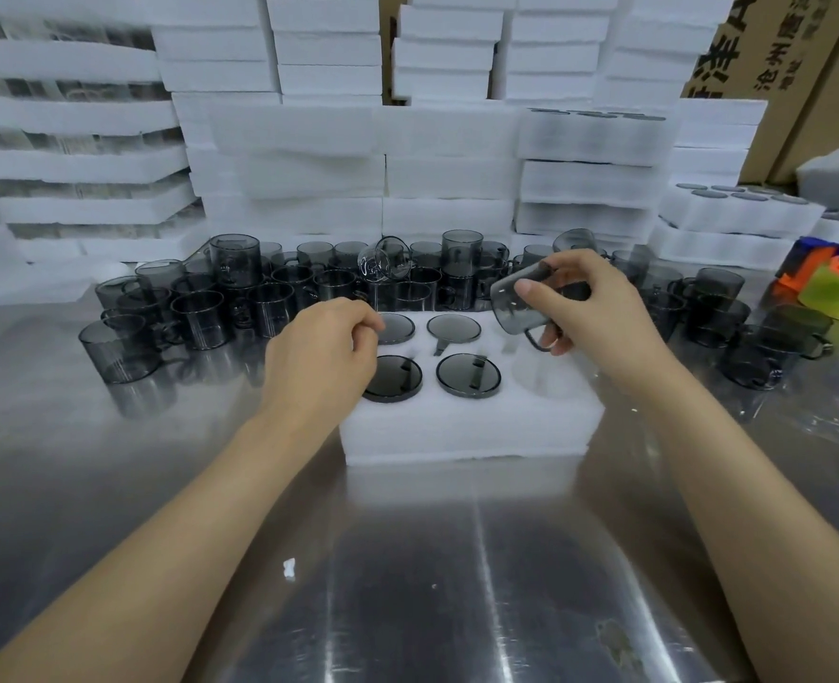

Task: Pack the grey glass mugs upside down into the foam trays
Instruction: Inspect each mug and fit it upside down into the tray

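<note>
Right hand (585, 308) is raised over the far right of the tray (467, 426), wrist bent in. Thumb and fingers clamp a mug (521, 303), thumb on the side wall. The mug is tilted, handle pointing down toward me, off the foam.

Left hand (324, 347) hangs over the tray's left edge, back of hand up, fingers curled. The fingertips sit at the rim of the far-left packed mug; can't tell if they grip it. Both forearms reach in from the near corners, hands well apart.

Four packed mugs (468, 376) sit upside down in the left and middle slots. The near-right slot (541, 377) shows bare foam.

The tray is on a steel table (407, 584). Loose mugs (200, 317) crowd behind it, foam stacks (309, 140) beyond.
</note>
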The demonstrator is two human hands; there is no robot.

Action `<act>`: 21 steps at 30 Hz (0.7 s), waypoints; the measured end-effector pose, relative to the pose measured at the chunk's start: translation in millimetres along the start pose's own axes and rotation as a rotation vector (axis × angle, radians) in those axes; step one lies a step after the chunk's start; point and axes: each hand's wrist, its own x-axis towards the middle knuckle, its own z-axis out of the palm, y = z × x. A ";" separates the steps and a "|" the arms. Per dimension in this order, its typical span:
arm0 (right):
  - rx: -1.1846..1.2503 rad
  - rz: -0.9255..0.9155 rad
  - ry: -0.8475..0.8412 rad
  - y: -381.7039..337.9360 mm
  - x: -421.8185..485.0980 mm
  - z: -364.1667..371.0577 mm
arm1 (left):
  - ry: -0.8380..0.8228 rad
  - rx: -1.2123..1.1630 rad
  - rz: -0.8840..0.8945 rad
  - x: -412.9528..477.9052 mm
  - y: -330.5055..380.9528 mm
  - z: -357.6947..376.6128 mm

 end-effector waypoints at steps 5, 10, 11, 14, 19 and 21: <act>-0.293 0.031 0.257 7.7 1.8 8.5 | -0.003 0.013 -0.009 0.4 0.1 0.7; -0.152 -0.065 0.098 10.4 0.5 13.5 | 0.004 0.007 -0.009 0.8 -0.5 1.5; -0.159 -0.083 0.063 10.1 0.7 14.0 | 0.006 0.004 -0.007 0.7 -0.6 1.6; -0.187 -0.054 -0.003 9.5 1.5 10.0 | 0.008 0.003 -0.004 0.6 -0.6 1.3; -0.378 -0.037 0.073 9.0 1.1 10.6 | -0.001 0.014 -0.001 0.8 -0.8 1.4; -0.658 -0.075 0.110 8.2 -1.3 16.6 | -0.001 0.020 0.000 0.9 -1.2 1.7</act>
